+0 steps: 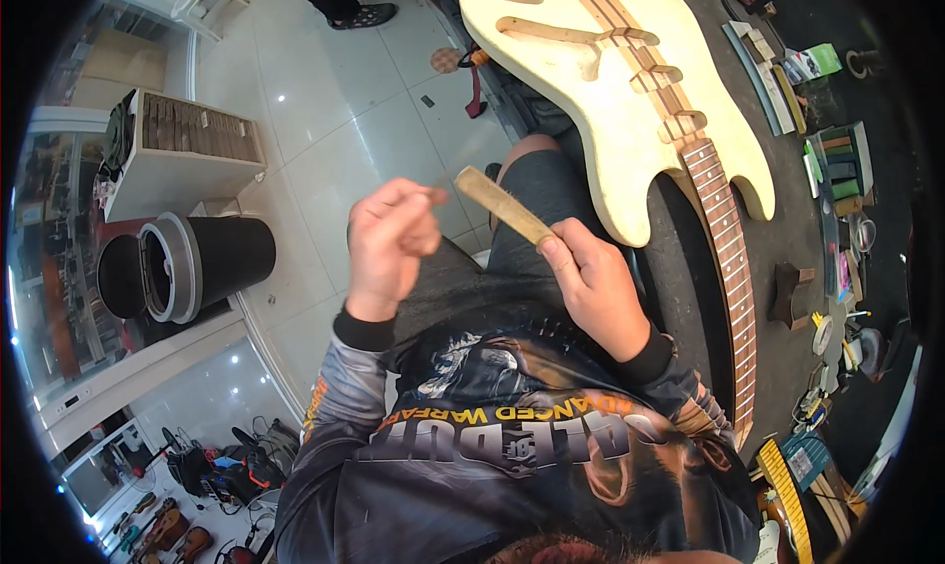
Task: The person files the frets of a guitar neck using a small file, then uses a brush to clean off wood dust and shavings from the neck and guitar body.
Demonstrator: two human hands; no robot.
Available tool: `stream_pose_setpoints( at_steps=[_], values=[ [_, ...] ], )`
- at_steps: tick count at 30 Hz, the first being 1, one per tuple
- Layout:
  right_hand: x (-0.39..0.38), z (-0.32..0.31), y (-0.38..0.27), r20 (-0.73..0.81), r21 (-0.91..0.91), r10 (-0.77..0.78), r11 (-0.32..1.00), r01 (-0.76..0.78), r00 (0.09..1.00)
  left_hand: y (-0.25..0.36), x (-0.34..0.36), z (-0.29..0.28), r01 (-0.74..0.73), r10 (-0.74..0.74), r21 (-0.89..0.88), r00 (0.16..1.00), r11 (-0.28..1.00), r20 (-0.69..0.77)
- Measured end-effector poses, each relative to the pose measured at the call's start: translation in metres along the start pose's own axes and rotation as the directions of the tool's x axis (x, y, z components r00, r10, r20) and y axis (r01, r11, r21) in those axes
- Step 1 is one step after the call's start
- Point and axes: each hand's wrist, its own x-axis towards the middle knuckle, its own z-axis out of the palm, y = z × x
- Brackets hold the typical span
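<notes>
My right hand (pixel 586 274) grips one end of a narrow, flat, tan strip (pixel 497 200) over my lap. My left hand (pixel 392 234), fingers curled, is just left of the strip's far end; whether it holds anything small is unclear. To my right lies an unpainted cream guitar body (pixel 620 141) with routed cavities and wooden pieces along its middle. A neck with a dark fretboard (pixel 724 259) extends from it toward me.
The dark bench (pixel 787 219) carries tools, small boxes and a brown wooden block (pixel 792 293). On the tiled floor (pixel 345 170) at left are a black bin (pixel 226 264) and a slatted cabinet (pixel 182 156). Another person's leg and shoe (pixel 345 13) show at the top.
</notes>
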Motion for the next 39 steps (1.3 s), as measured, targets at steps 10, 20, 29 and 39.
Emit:
stream_pose_setpoints(
  at_steps=[10,20,29,39],
  values=[
    [0.002,0.002,0.004,-0.021,0.067,0.014,0.998,-0.013,1.0,-0.005,-0.005,0.011,0.116,-0.128,0.099,0.983,0.988,0.133],
    [0.002,0.004,0.014,0.036,0.235,0.088,0.967,-0.094,0.995,-0.003,-0.011,0.009,0.039,-0.081,0.454,0.994,0.89,0.073],
    [-0.004,-0.002,0.009,0.098,0.48,0.151,0.859,-0.179,0.984,0.002,-0.01,-0.002,0.012,-0.038,0.362,0.997,0.932,0.065],
    [-0.008,-0.006,0.005,0.128,0.516,0.159,0.832,-0.203,0.979,0.032,-0.013,-0.008,-0.306,0.401,0.686,0.916,0.66,0.023]
  ],
)
